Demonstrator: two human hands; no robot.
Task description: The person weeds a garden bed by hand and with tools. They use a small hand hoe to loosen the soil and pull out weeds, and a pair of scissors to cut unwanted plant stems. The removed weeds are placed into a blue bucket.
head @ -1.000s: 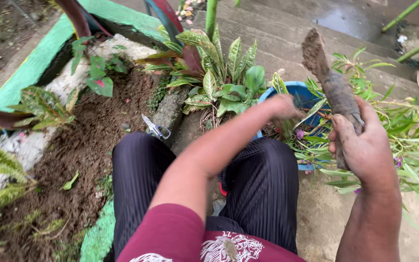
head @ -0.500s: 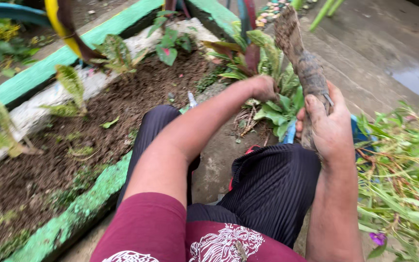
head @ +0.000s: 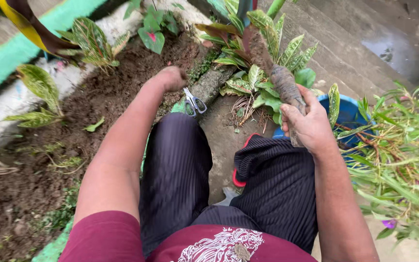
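While right hand [head: 309,123] grips stick [head: 280,80].

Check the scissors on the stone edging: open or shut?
Shut, it seems: the scissors lie flat, grey handle loops side by side, blades together pointing away. Neither hand touches them.

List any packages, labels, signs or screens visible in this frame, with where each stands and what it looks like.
None: no package, label, sign or screen shows in this garden scene.
Nearest to one: a white line-drawn print on the person's maroon shirt, bottom centre; no lettering can be made out.
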